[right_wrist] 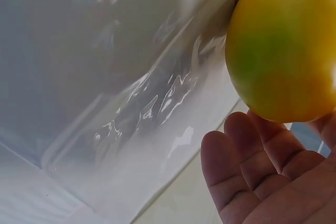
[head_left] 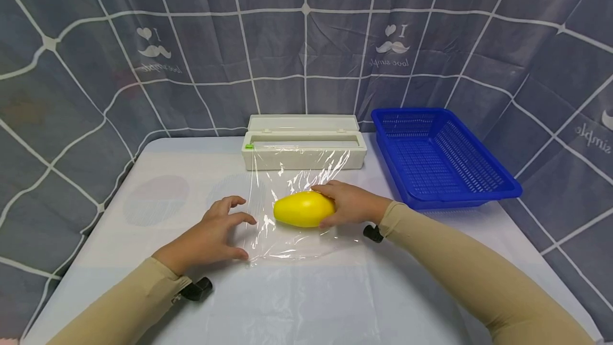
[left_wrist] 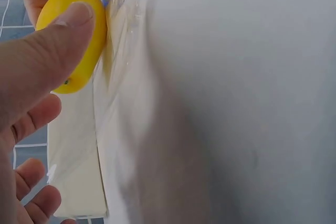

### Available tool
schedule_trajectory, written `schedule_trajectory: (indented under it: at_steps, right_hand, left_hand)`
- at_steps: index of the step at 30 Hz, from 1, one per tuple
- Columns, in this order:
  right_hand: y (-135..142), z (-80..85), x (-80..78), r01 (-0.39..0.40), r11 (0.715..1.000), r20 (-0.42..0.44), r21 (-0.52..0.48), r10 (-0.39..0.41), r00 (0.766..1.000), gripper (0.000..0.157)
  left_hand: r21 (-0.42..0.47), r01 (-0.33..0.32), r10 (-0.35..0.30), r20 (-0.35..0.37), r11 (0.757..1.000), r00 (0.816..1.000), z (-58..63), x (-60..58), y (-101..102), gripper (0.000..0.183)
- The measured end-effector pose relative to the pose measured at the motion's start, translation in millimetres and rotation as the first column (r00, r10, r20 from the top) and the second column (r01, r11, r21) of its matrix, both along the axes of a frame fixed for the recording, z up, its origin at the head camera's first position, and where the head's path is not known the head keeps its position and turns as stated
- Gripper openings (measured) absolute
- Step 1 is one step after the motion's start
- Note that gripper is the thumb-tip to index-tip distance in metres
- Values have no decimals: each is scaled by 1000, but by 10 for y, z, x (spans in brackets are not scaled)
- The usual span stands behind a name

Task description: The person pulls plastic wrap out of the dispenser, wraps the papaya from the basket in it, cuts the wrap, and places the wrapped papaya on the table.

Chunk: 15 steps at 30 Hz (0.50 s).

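A smooth yellow, mango-like fruit [head_left: 304, 209] lies lengthwise on a sheet of clear cling film [head_left: 287, 246], which runs out from a white film dispenser box [head_left: 306, 158] behind it. My right hand [head_left: 351, 204] grips the fruit's right end between thumb and fingers; in the right wrist view, the end of the fruit shows a greenish patch. To the left, my left hand [head_left: 217, 233] has its fingers spread and loosely bent at the film's left edge, apart from the fruit. Whether its thumb touches the film corner is unclear.
The dispenser's lid [head_left: 303, 122] stands raised, with a small green piece [head_left: 249, 146] at the left of its front edge. A blue plastic basket [head_left: 445, 158] sits at the back right. Grey gridded curtain [head_left: 268, 41] surrounds the back and sides of the white-covered table [head_left: 158, 174].
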State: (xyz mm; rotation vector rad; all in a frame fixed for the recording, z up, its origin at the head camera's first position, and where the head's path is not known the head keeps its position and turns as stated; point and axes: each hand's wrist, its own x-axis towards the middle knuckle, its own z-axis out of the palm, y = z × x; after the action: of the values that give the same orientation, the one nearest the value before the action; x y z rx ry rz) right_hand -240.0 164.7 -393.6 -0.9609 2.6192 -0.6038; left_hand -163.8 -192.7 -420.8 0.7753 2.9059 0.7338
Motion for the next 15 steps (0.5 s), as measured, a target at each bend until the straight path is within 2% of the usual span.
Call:
schedule_trajectory:
  at_steps: [4,8,12,15]
  right_hand:
    - [15,4,1,13,1000,8,-6,-13,1000,93]
    - [54,28,22,34,999,4,5,-34,999,97]
    - [158,54,66,72,997,-2,2,-72,997,98]
    - [280,83,120,118,993,-3,-9,-118,993,85]
  left_hand:
    - [5,4,-4,-7,1000,1000,14,16,-8,58]
    - [9,26,-26,2,1000,1000,28,46,2,50]
    - [-29,93,-93,4,995,996,70,80,22,41]
    - [-66,175,-176,-13,982,984,95,86,30,36]
